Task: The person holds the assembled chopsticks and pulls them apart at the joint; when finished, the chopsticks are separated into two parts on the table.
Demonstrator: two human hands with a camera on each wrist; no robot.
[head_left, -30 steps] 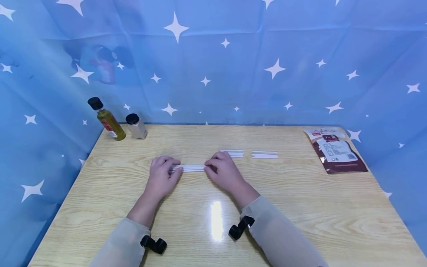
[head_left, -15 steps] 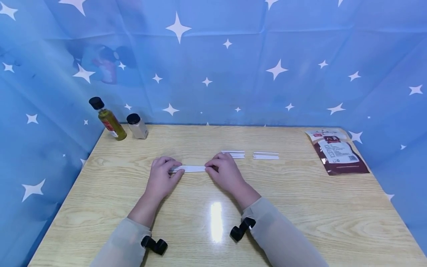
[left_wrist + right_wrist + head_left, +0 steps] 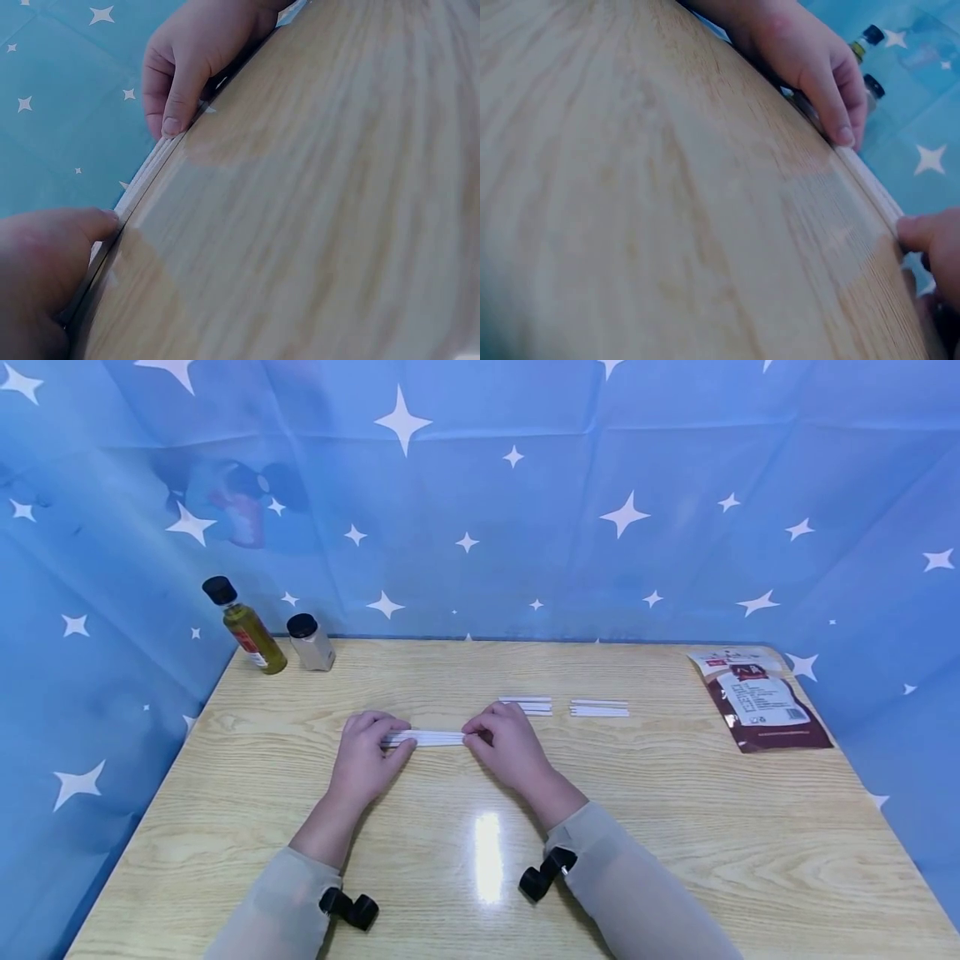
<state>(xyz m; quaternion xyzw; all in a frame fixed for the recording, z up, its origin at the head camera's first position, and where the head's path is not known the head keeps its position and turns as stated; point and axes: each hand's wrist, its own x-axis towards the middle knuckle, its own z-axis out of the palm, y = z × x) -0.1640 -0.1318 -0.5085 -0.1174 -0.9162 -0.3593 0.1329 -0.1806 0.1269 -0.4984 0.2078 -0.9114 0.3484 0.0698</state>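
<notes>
Several thin white sticks point(image 3: 435, 738) lie side by side on the table in the head view, stretched between both hands. My left hand point(image 3: 365, 756) holds their left end between thumb and fingers, the thumb on the near side. At the right end, my right hand point(image 3: 510, 747) pinches the stick tips with thumb and curled fingers. The left wrist view shows the same row of white sticks point(image 3: 142, 176) low along the tabletop, a thumb at each end. Behind the right hand lies a second group of white sticks point(image 3: 531, 705), partly covered by it.
A third group of white sticks point(image 3: 599, 708) lies further right. An oil bottle point(image 3: 253, 635) and a black-capped jar point(image 3: 312, 647) stand at the back left corner. A brown and white food pouch point(image 3: 761, 702) lies at the right edge. A blue star-patterned cloth point(image 3: 480, 485) hangs behind the table.
</notes>
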